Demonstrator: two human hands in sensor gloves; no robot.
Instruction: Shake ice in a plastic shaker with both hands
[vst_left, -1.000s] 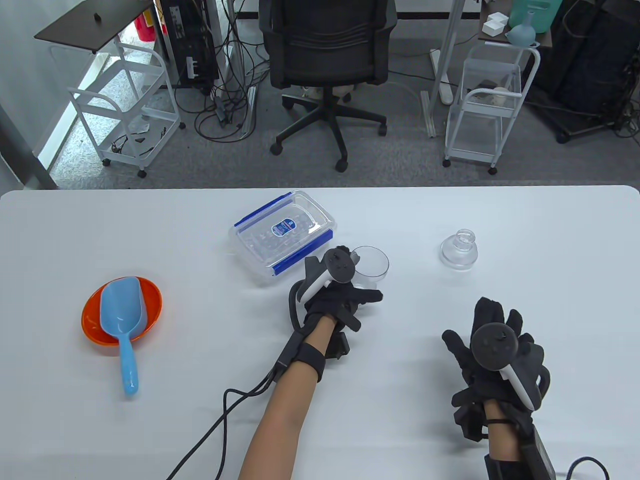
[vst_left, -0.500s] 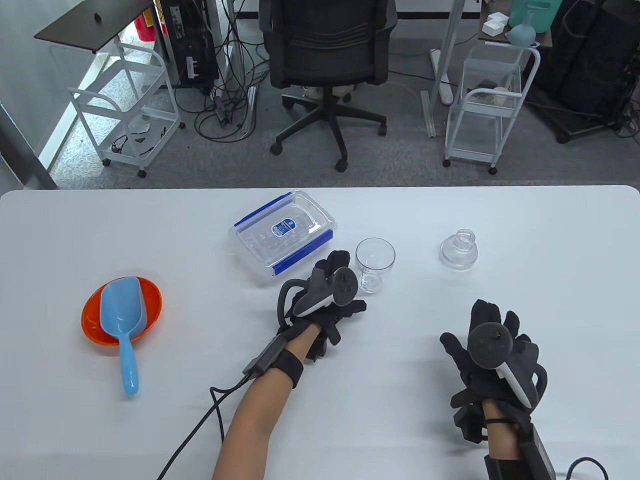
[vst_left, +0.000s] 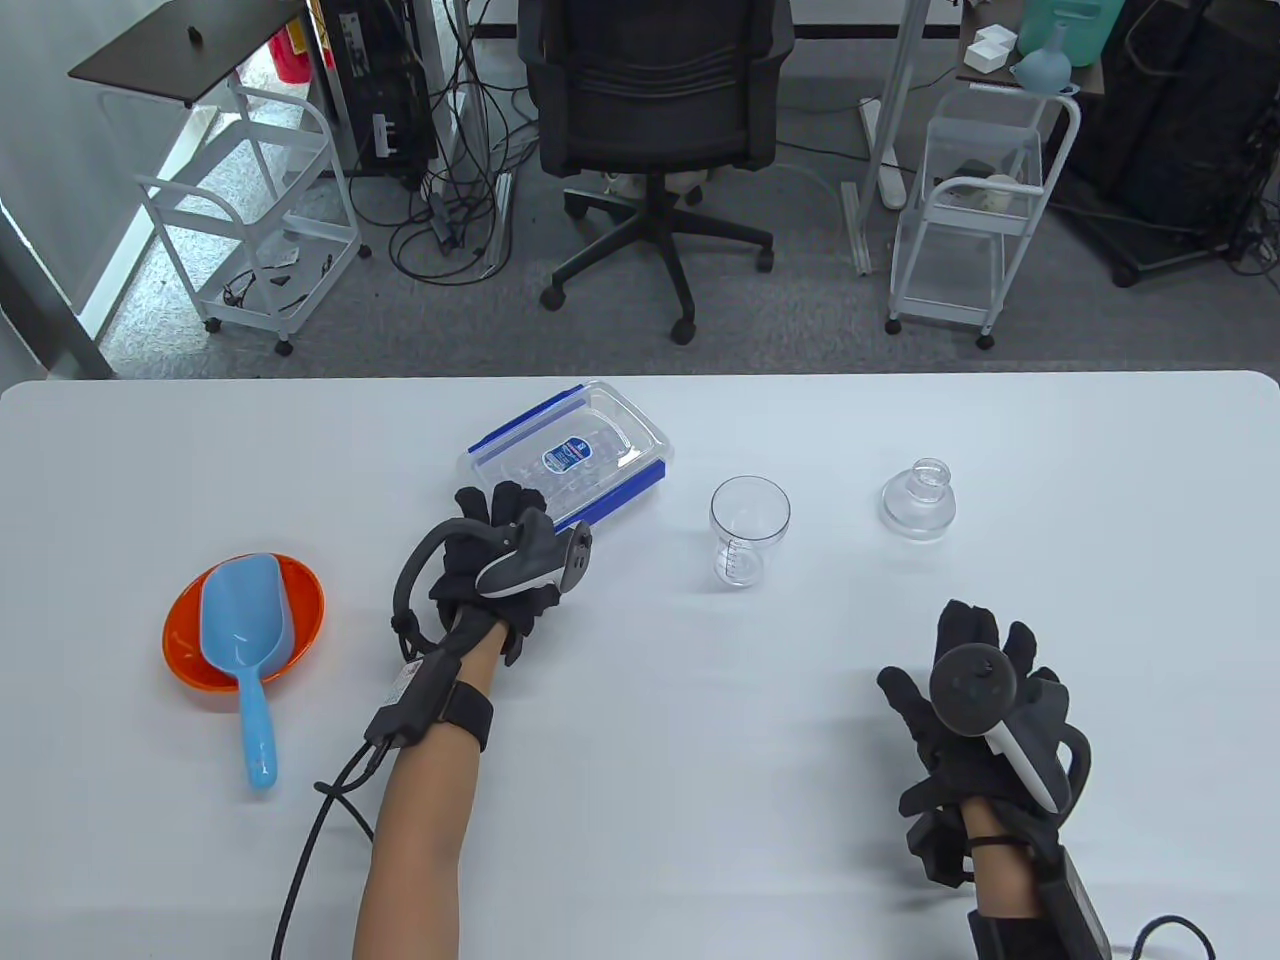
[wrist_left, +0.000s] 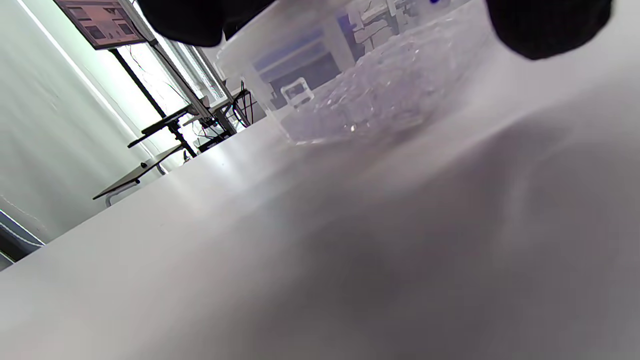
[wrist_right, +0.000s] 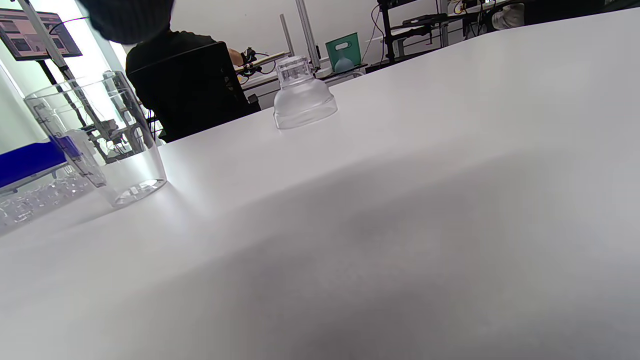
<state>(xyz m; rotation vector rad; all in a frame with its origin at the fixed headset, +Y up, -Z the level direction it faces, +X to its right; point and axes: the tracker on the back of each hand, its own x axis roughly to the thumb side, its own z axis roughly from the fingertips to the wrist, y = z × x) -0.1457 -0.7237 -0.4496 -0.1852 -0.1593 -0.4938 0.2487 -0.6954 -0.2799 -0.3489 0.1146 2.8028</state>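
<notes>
Now, from the table view, the left hand (vst_left: 505, 565) has let go of the clear cup (vst_left: 748, 530) and moved away to the near left corner of the lidded ice box (vst_left: 565, 465); its fingers (vst_left: 500, 500) reach onto or just against that corner, though whether they grip is hidden by the tracker. The cup stands upright and alone on the tabletop (vst_left: 700, 780), well to the right of those fingers, with the shaker top (vst_left: 918, 500) further right. The right hand (vst_left: 985, 715) has stayed flat, fingers spread, holding nothing. From the left wrist, fingertips (wrist_left: 547, 25) hang just over the box (wrist_left: 360, 80), ice visible inside. From the right wrist, cup (wrist_right: 97, 140) and top (wrist_right: 302, 92) stand apart, both empty. So the cup looks placed, and the likely next step is opening the box; scoop (vst_left: 245, 640) and orange bowl (vst_left: 305, 620) wait untouched left of the fingers.
</notes>
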